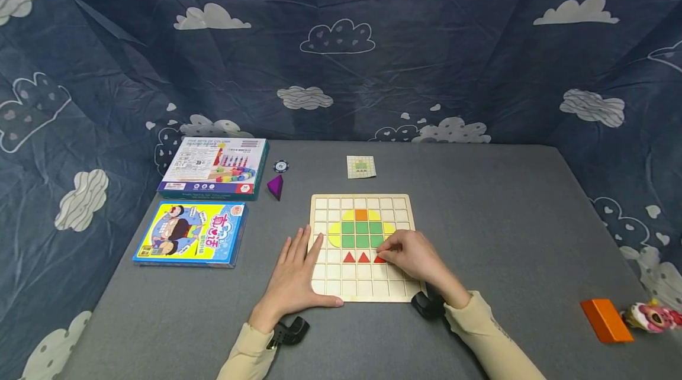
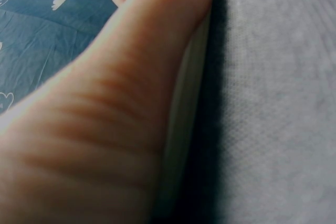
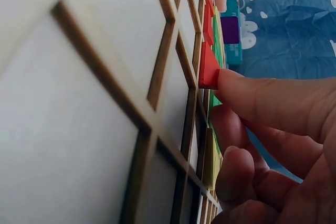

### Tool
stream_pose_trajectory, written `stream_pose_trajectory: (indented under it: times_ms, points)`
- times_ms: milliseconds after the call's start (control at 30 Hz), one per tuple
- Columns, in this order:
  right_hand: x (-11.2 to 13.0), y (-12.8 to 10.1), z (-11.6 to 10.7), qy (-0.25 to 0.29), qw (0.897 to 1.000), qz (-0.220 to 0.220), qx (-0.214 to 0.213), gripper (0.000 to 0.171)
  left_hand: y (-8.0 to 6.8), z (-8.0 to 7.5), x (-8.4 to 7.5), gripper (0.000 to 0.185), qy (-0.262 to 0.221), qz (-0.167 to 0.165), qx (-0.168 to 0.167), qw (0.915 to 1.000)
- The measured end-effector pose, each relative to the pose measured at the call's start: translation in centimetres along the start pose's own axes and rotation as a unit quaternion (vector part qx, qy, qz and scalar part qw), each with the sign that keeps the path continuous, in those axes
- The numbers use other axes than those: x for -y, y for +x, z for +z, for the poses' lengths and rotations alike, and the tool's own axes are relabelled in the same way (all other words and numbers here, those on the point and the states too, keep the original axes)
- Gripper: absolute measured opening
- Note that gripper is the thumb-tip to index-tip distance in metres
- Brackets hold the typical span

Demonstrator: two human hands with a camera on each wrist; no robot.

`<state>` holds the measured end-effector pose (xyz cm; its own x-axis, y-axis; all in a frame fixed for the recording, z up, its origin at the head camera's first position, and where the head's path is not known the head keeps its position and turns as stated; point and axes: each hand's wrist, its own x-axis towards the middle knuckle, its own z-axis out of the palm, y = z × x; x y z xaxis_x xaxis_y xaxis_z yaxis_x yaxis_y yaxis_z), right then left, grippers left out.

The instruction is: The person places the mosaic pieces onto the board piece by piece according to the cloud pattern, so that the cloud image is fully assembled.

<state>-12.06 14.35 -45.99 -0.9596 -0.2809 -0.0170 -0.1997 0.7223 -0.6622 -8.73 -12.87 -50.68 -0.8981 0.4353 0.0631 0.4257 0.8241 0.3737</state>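
A pale wooden grid board lies on the table in the head view. Green squares fill several of its cells, with an orange square above them and yellow rounded pieces at the sides. Three red triangles line the row below. My right hand is at the rightmost red triangle, its thumb and curled fingers at that piece's edge in the right wrist view. My left hand rests spread at the board's left edge, thumb along the near edge; its thumb side fills much of the left wrist view.
Beyond the board lies a small pattern card. Two game boxes, one white and one blue-yellow, lie left, near a purple pyramid and a round chip. An orange block and a pink figurine stand right.
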Motion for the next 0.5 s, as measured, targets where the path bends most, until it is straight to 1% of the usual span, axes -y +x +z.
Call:
stream_pose_trajectory:
  times_ms: [267, 500]
  points:
    - [-0.02, 0.25, 0.23, -0.015, 1.0, 0.011, -0.005, 0.008, -0.02, 0.02, -0.01, 0.128, -0.002, -0.001, 0.001, 1.0]
    - [0.05, 0.26, 0.35, -0.011, 1.0, 0.025, 0.002, 0.008, -0.01, -0.02, 0.02, 0.128, -0.001, 0.001, 0.0, 1.0]
